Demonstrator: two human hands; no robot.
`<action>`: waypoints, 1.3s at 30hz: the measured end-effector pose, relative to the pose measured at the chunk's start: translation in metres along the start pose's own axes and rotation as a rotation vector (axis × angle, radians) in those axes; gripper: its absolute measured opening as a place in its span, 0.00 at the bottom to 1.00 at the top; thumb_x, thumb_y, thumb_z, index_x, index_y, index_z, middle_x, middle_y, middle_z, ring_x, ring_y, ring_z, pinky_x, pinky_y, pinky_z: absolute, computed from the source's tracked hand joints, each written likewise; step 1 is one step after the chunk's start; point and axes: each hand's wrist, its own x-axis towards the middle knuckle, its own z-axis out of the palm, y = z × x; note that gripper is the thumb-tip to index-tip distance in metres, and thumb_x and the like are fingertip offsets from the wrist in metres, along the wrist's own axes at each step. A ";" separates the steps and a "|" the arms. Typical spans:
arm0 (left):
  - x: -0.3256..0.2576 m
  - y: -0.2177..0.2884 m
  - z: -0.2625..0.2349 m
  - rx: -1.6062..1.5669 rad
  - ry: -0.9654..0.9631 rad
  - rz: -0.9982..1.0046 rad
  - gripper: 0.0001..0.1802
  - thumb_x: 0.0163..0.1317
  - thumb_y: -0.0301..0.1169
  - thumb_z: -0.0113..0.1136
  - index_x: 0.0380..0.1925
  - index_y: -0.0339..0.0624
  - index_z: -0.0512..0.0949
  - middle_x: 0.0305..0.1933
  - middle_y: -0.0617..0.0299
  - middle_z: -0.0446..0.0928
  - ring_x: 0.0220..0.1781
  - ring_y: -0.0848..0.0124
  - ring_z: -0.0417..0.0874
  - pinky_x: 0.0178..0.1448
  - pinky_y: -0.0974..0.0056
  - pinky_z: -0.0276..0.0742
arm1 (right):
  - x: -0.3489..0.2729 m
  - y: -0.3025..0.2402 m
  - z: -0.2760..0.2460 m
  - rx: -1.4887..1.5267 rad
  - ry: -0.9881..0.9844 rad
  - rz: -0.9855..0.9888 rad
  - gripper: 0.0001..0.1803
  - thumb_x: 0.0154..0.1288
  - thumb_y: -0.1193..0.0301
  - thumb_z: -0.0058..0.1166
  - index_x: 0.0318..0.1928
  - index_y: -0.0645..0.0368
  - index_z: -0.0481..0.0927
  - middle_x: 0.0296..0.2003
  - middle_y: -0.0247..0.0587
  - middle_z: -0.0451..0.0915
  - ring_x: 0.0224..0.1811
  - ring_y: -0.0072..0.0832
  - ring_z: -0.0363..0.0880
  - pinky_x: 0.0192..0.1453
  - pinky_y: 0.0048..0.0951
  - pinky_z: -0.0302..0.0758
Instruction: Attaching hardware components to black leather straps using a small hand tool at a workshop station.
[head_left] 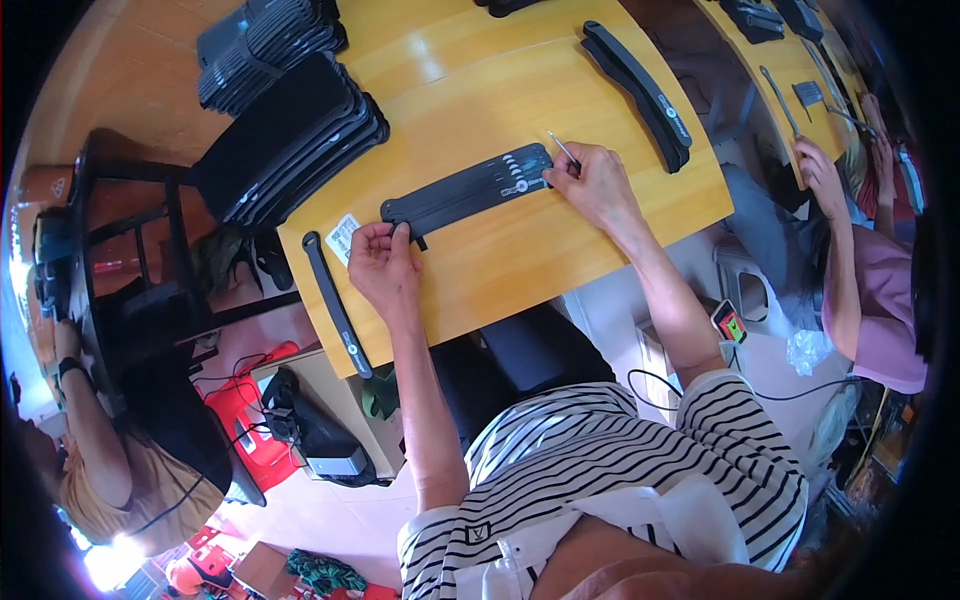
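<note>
A flat black panel [465, 192] with rounded ends lies across the middle of the yellow table. White crescent marks and a small round emblem show near its right end. My left hand [385, 265] pinches the panel's left end between thumb and fingers, where a short black tab sticks out. My right hand [597, 188] is closed around a thin pointed metal tool [560, 146] at the panel's right end. The tool's tip points up and left; its lower part is hidden in my fingers. A white printed label [343, 238] lies partly behind my left hand.
Stacks of black panels [300, 140] stand at the table's far left. One narrow black strip [335, 305] lies near the left edge, and several curved ones [640, 95] lie at the right. Other people work at both sides, one at another table [770, 100].
</note>
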 end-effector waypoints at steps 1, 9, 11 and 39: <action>0.000 0.000 0.001 -0.024 -0.009 0.007 0.07 0.53 0.20 0.60 0.29 0.37 0.71 0.22 0.66 0.69 0.16 0.82 0.67 0.15 0.77 0.62 | 0.000 0.002 0.001 0.002 -0.001 -0.006 0.10 0.50 0.69 0.59 0.21 0.62 0.75 0.16 0.44 0.74 0.22 0.38 0.76 0.30 0.36 0.70; -0.002 -0.001 -0.006 -0.039 0.000 0.055 0.07 0.56 0.18 0.56 0.33 0.37 0.70 0.25 0.65 0.67 0.16 0.81 0.67 0.17 0.76 0.64 | 0.002 0.010 0.002 0.108 0.056 -0.091 0.06 0.52 0.73 0.57 0.25 0.61 0.74 0.17 0.42 0.74 0.22 0.34 0.75 0.30 0.34 0.69; -0.003 0.003 -0.007 -0.075 0.002 0.061 0.06 0.57 0.19 0.55 0.33 0.37 0.70 0.27 0.64 0.68 0.16 0.81 0.68 0.17 0.76 0.64 | 0.004 0.018 -0.001 0.218 0.010 -0.060 0.06 0.54 0.72 0.55 0.25 0.61 0.74 0.17 0.43 0.74 0.22 0.35 0.75 0.29 0.34 0.68; -0.013 -0.023 0.001 0.973 -0.099 0.678 0.40 0.61 0.51 0.46 0.63 0.29 0.53 0.69 0.44 0.49 0.71 0.53 0.47 0.70 0.48 0.42 | 0.027 -0.011 0.058 -0.610 0.466 -0.462 0.08 0.61 0.66 0.47 0.39 0.54 0.70 0.34 0.46 0.69 0.31 0.43 0.76 0.30 0.44 0.75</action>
